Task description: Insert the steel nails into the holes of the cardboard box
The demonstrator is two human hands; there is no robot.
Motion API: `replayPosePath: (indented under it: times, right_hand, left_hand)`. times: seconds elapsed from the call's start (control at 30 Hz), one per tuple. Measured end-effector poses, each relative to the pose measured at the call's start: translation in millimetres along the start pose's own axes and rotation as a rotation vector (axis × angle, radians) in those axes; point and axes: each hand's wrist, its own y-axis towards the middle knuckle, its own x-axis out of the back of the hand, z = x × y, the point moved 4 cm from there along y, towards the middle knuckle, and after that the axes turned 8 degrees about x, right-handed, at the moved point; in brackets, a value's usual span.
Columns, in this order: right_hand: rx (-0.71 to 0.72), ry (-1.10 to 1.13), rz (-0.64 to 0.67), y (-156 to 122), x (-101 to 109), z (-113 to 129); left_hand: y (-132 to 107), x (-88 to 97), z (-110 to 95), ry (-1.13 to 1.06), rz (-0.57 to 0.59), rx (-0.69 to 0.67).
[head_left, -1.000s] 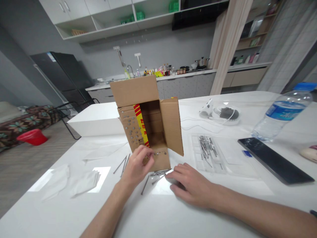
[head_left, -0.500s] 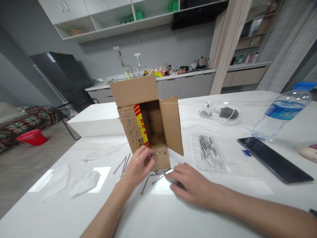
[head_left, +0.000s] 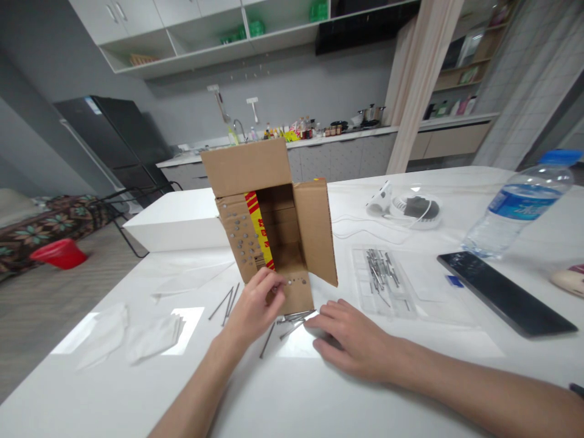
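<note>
An open cardboard box stands on the white table with its flaps spread. Rows of grey nail heads dot its left flap, and a few more sit in the bottom flap. My left hand is at the left side of that bottom flap, its thumb and fingers pinched together; whatever they hold is hidden. Resting on the table to the right, my right hand has loosely bent fingers, thumb apart, with nothing visible in it. Its fingertips lie beside the loose nails in front of the box.
More nails lie left of the box. To the right are a clear plastic case of nails, a black phone-like slab, a water bottle and a white corded device. White tissues lie at left.
</note>
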Motion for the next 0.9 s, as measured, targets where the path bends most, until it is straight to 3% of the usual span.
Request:
replayPosePath:
  times: [0.9]
  right_hand:
    - [-0.013,-0.004,0.013,-1.3,-0.3,-0.4]
  left_hand:
    - [0.0,-2.9,2.7,-0.029,0.021,0.015]
